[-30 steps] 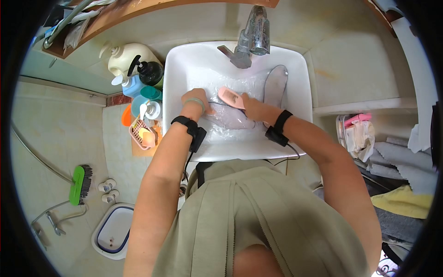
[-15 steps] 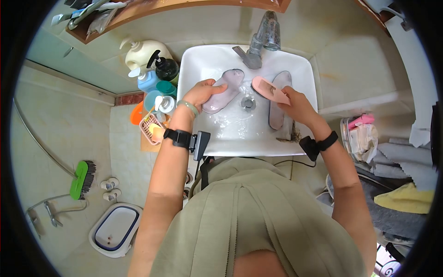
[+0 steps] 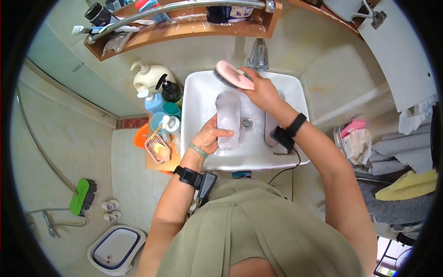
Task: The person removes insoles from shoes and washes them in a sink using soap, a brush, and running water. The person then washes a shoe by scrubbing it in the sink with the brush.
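My left hand (image 3: 207, 135) grips a pale grey-lilac insole (image 3: 228, 113) by its lower part, thumb on top, over the left side of the white sink (image 3: 203, 160). My right hand (image 3: 263, 91) is closed on a pink brush (image 3: 234, 76) with dark bristles facing down, above the insole's upper end and apart from it. A second grey insole (image 3: 271, 127) lies in the sink's right side, partly hidden under my right forearm. Between the two insoles is the round drain (image 3: 247, 123).
The faucet (image 3: 259, 55) stands behind the sink. Pump bottles (image 3: 171, 90) and a pink soap basket (image 3: 157, 148) crowd its left side. A wooden shelf (image 3: 184, 33) hangs above. Towels (image 3: 401, 154) lie at the right.
The held insole has turned more upright, its wide end now up. My right hand has lifted the brush up and left, away from the second insole. The whole view has shifted.
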The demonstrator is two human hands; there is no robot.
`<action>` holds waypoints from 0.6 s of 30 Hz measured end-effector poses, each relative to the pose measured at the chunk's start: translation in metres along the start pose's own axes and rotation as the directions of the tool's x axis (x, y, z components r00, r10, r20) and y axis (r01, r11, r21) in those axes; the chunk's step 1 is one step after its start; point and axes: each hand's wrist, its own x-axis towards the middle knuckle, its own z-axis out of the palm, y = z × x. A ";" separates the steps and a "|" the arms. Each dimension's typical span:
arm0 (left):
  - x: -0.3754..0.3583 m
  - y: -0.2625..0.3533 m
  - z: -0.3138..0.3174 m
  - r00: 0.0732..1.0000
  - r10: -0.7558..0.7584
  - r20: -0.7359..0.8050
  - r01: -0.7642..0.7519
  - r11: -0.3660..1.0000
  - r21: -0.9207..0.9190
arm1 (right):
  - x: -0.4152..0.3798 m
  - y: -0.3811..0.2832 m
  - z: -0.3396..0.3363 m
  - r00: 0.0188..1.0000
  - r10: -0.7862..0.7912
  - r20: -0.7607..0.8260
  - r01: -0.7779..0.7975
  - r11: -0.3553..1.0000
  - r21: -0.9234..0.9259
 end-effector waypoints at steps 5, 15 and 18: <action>0.004 -0.011 0.001 0.995 -0.091 0.040 0.092 0.995 -0.036 | 0.031 -0.002 0.024 0.987 -0.116 0.112 0.131 0.981 -0.142; 0.004 -0.026 0.010 0.965 -0.261 0.020 0.257 0.931 -0.259 | 0.020 0.012 0.014 1.000 -0.017 0.015 0.020 0.986 -0.167; 0.011 -0.038 0.007 0.969 -0.241 0.050 0.245 0.936 -0.253 | 0.038 0.024 0.018 0.995 -0.103 0.009 0.103 0.979 -0.175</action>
